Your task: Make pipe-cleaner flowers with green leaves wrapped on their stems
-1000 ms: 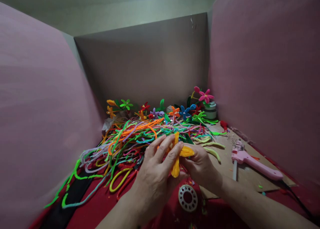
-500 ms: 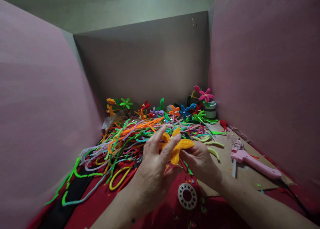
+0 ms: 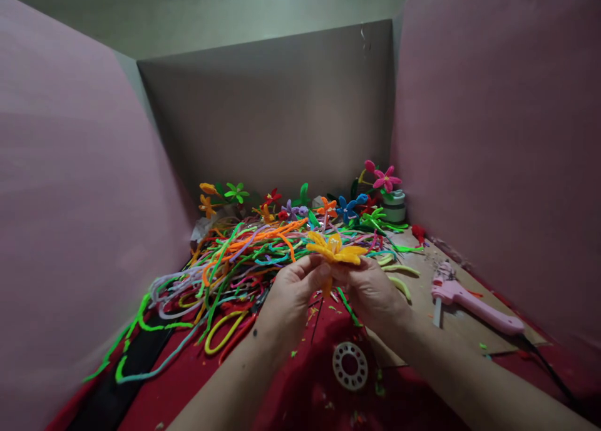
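Observation:
A yellow-orange fuzzy flower (image 3: 334,249) with a pale centre faces upward between my hands. My left hand (image 3: 298,287) pinches its underside from the left, thumb and fingers pressed together. From the right, my right hand (image 3: 373,287) grips below the petals, its fingertips close to those of the left. One petal hangs down between the hands. The stem, if there is one, cannot be made out. Just beyond and to the left lies a tangled heap of coloured pipe cleaners (image 3: 253,246).
A pink glue gun (image 3: 479,309) rests on a brown board (image 3: 425,280) at the right. A white ring with holes (image 3: 350,366) lies on the red cloth (image 3: 300,387). Finished flowers, including a pink one (image 3: 387,179), stand at the back near a white jar (image 3: 394,207).
The yellow flower has tilted to face upward. My left hand has moved from over its petals to underneath, and my right hand has come in closer beside it.

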A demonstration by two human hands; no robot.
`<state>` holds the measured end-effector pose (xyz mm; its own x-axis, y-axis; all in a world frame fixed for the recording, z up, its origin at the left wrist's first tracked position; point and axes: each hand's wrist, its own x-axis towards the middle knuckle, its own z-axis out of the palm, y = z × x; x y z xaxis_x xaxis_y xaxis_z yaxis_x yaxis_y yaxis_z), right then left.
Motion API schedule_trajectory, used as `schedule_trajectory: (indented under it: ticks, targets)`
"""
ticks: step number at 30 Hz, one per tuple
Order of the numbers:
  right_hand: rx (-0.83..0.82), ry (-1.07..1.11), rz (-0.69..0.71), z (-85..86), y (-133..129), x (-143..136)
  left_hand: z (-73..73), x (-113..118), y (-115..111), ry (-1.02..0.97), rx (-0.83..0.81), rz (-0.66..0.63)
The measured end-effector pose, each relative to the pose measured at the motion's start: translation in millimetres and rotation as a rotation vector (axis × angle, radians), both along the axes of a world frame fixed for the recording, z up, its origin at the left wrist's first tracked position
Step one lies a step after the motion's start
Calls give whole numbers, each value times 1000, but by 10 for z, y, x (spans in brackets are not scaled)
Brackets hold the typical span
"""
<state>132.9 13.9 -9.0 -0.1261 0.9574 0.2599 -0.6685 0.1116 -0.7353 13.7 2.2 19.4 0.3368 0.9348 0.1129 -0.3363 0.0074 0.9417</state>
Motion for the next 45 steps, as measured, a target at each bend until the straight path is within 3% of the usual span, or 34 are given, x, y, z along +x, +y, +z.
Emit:
schedule_trajectory:
  ticks: [6, 15, 28, 31, 33, 35, 38, 41, 45]
  targets:
    - [-58, 43, 60, 45, -55, 8, -38, 19, 4, -121, -128, -31]
    - [-33, 76, 210, 5, -68, -15, -6, 26, -78, -86, -105, 9]
    - [51, -69, 154, 38, -82, -4, -7, -18, -50, -82, -57, 91]
    - [39, -301, 79, 65, -81, 101, 89, -106, -29, -80, 17, 113]
    - [71, -663, 54, 59, -128, 207, 160, -192, -4, -80, 63, 107]
    - [201, -1072, 75, 27, -231, 318, 205, -279, 30, -91, 100, 122]
    - [458, -1460, 100, -69, -443, 438, 189, -368, 89, -121, 81, 142]
    - [618, -1615, 104, -192, -591, 461, 100, -394, 146, -149, 28, 157]
    - [657, -1630, 54, -281, -599, 426, 2, -404, 193, -172, -37, 176]
